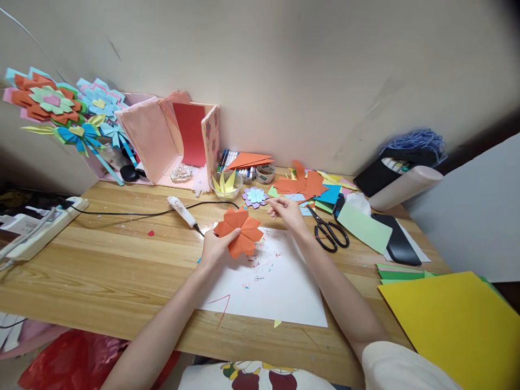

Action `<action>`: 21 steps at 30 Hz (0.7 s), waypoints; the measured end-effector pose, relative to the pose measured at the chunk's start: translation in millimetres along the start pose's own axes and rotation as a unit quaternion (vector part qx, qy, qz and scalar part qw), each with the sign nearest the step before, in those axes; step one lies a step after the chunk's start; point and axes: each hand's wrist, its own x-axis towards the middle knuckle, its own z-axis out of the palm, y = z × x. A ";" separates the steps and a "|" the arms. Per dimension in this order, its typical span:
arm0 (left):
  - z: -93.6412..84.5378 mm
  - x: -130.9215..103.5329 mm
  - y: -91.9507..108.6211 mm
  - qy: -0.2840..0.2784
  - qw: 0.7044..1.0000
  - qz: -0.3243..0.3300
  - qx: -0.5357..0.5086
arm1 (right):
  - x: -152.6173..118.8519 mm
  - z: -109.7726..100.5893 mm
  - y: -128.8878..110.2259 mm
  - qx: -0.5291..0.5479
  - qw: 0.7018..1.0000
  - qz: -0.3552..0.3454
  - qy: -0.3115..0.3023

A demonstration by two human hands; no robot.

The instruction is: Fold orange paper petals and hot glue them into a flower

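My left hand [216, 246] pinches an orange paper flower [244, 230] between thumb and fingers, its creased petals facing up above a white sheet of paper [268, 290]. To the right of it, my right hand [286, 212] is raised with the fingertips drawn together. Whatever those fingertips may hold is too small to make out. Just left of them lies a smaller layered blue and purple paper flower [255, 196]. Black-handled scissors [331, 235] rest to the right of my right wrist.
A white glue gun [181, 212] with a black cord lies at left. Behind are a clear bowl [225, 187] of yellow paper pieces, a tape roll [265, 173] and orange scraps [303, 186]. Yellow sheets [455, 319] lie right; finished paper flowers [52, 103] stand far left.
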 end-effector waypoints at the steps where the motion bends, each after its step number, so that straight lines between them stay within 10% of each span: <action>1: 0.1 -1.0 1.1 0.016 0.999 0.027 0.031 | 2.3 -6.9 -2.4 -0.007 1.000 -0.001 0.009; 6: -2.5 -2.3 9.0 0.088 0.917 0.325 0.214 | -0.2 -31.5 -24.7 0.004 0.999 0.049 -0.022; 11: -10.2 7.3 27.6 0.039 0.676 0.649 0.346 | -17.1 -27.0 -45.6 0.058 0.941 0.174 -0.283; 15: -10.2 12.7 42.6 -0.022 0.535 0.739 0.408 | -25.2 -12.9 -46.2 0.087 0.939 0.168 -0.288; 18: -5.2 13.3 46.8 -0.024 0.505 0.766 0.398 | -26.8 -5.3 -39.9 0.071 0.945 0.146 -0.283; 21: -1.4 7.6 48.4 -0.006 0.544 0.727 0.419 | -27.0 -2.2 -34.2 0.065 0.956 0.120 -0.258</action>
